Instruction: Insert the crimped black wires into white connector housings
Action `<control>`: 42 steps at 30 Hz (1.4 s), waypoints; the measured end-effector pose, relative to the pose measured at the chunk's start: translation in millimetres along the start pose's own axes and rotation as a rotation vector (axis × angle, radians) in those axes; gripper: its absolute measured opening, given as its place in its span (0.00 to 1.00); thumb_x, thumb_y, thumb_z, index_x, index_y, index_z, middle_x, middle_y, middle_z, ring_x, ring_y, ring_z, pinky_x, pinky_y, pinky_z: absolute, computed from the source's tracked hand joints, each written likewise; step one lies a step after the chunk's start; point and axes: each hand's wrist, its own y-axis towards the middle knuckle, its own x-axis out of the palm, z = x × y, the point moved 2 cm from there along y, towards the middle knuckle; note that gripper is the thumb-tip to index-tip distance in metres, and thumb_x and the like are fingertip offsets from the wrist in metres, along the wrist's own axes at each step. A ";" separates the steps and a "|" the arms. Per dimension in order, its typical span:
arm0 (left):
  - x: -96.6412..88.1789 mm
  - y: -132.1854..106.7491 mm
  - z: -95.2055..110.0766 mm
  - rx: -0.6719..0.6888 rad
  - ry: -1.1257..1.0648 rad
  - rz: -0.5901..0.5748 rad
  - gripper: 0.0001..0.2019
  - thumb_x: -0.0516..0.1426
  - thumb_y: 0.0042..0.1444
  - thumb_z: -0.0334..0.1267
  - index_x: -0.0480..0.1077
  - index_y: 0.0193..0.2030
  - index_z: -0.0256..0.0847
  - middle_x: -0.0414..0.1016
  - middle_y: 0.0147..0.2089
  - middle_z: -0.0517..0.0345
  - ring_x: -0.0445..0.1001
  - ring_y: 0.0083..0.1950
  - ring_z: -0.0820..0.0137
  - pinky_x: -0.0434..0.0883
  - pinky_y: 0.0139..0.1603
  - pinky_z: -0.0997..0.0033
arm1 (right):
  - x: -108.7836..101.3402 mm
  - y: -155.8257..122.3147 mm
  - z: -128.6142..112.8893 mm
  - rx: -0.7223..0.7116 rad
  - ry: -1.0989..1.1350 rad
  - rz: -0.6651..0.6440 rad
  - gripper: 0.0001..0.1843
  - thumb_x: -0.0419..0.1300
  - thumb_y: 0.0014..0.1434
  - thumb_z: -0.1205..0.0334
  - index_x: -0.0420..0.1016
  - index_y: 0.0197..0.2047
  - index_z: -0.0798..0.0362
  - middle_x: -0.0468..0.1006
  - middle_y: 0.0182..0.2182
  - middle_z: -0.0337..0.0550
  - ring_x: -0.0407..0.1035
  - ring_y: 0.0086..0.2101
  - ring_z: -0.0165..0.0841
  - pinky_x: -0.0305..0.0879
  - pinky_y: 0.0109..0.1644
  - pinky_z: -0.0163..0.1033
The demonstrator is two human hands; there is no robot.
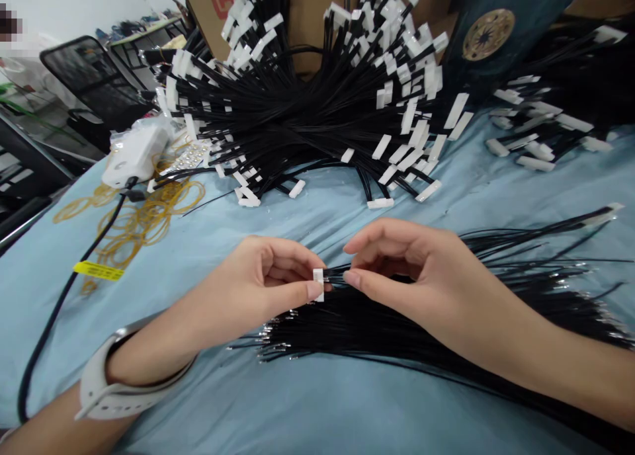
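Note:
My left hand (278, 276) pinches a white plastic connector housing (318, 286) between thumb and fingers. Several thin black wires (338, 273) run out of the housing's right side toward my other hand. My right hand (411, 263) is beside these wires, its thumb tip next to them and its index finger lifted apart from the thumb. Its other fingers are curled and partly hidden. Beneath both hands lies a bundle of loose black wires (347, 329) with shiny metal terminals at their ends.
A large heap of black cables (297, 118) with white connectors lies at the back, before a cardboard box (208, 12). More cables (546, 124) are at the right. Yellow rubber bands (133, 227), a white device (136, 154) and a black cord (64, 303) occupy the left of the blue cloth (198, 409).

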 end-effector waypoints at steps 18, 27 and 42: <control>2.8 -0.3 0.8 0.014 0.037 -0.046 0.05 0.60 0.53 0.33 0.71 0.36 0.35 0.73 0.29 0.63 0.69 0.30 0.78 0.66 0.30 0.83 | 7.3 -9.3 5.2 -0.286 -0.265 0.130 0.06 0.56 0.58 0.71 0.67 0.34 0.50 0.74 0.27 0.33 0.69 0.28 0.26 0.66 0.32 0.30; 0.3 0.2 3.6 0.000 0.057 -0.085 0.03 0.59 0.52 0.32 0.70 0.34 0.34 0.76 0.30 0.60 0.72 0.31 0.77 0.66 0.29 0.84 | 9.4 -15.1 5.5 -0.526 -0.538 0.048 0.16 0.49 0.53 0.82 0.62 0.37 0.51 0.71 0.31 0.35 0.64 0.33 0.29 0.61 0.37 0.33; -0.1 1.9 1.0 0.023 0.012 -0.116 0.04 0.59 0.54 0.32 0.71 0.37 0.35 0.77 0.32 0.63 0.73 0.33 0.79 0.67 0.32 0.85 | 11.5 -15.2 5.8 -0.632 -0.568 0.046 0.08 0.48 0.64 0.72 0.65 0.34 0.55 0.71 0.31 0.42 0.62 0.34 0.31 0.61 0.37 0.37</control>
